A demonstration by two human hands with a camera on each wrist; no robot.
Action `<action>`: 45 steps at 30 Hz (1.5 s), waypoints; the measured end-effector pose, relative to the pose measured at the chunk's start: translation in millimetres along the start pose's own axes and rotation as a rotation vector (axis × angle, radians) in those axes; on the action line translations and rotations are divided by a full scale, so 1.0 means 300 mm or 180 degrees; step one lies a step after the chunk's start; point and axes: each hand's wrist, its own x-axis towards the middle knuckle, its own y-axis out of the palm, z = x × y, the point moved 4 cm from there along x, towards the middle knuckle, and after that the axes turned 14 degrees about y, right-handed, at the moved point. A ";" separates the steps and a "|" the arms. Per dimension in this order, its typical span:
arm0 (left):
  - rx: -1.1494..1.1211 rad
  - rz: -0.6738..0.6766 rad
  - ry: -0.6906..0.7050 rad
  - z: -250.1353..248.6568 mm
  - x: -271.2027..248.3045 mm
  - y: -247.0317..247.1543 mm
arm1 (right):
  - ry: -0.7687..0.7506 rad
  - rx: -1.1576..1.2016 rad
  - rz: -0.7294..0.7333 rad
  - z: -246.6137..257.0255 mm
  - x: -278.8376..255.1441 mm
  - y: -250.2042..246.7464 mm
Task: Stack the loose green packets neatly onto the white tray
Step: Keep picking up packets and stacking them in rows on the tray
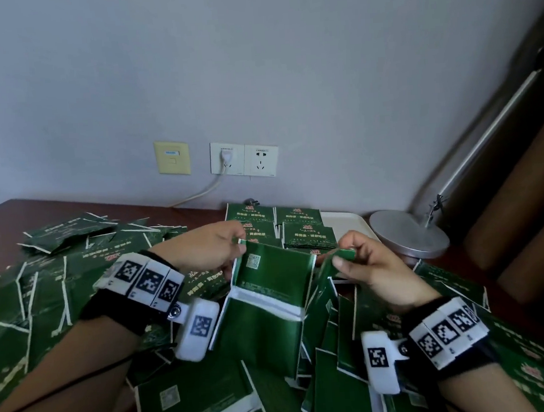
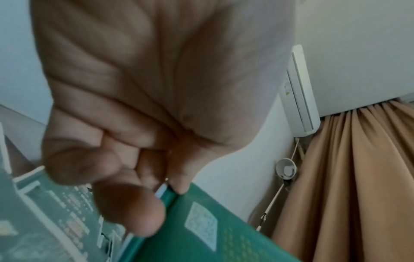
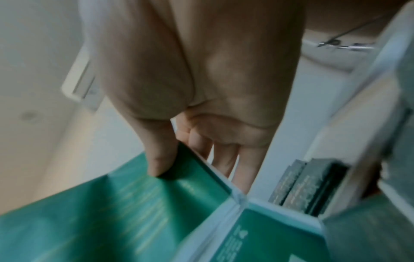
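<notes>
Loose green packets (image 1: 46, 305) lie scattered over the dark wooden table (image 1: 4, 221). At the back stands the white tray (image 1: 348, 218) with neat stacks of green packets (image 1: 308, 235) on it. My left hand (image 1: 239, 242) pinches the top left corner of a raised green packet (image 1: 269, 273) that shows a QR mark; in the left wrist view the thumb (image 2: 179, 184) and fingers clamp that packet's (image 2: 215, 234) edge. My right hand (image 1: 341, 255) pinches the top corner of a second green packet (image 1: 325, 276) just right of the first. The right wrist view is blurred, with the thumb (image 3: 159, 163) pressed on this packet (image 3: 107, 209).
A round silver lamp base (image 1: 408, 235) stands right of the tray, its pole rising toward the brown curtain (image 1: 524, 236). Wall sockets (image 1: 245, 159) with a plugged white cable sit behind the table. The packet stacks (image 3: 306, 186) on the tray appear in the right wrist view.
</notes>
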 end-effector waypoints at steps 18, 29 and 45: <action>0.0469 0.1333 0.0491 -0.011 -0.002 0.070 | 0.0465 -0.1474 -0.0235 -0.041 -0.079 -0.063; 0.1600 0.2041 -0.0108 -0.044 0.025 0.238 | 0.1823 -0.3541 -0.0203 -0.021 0.074 0.028; 0.1006 0.1759 0.0501 -0.047 0.017 0.204 | 0.1845 -0.2720 -0.0203 -0.053 0.099 0.034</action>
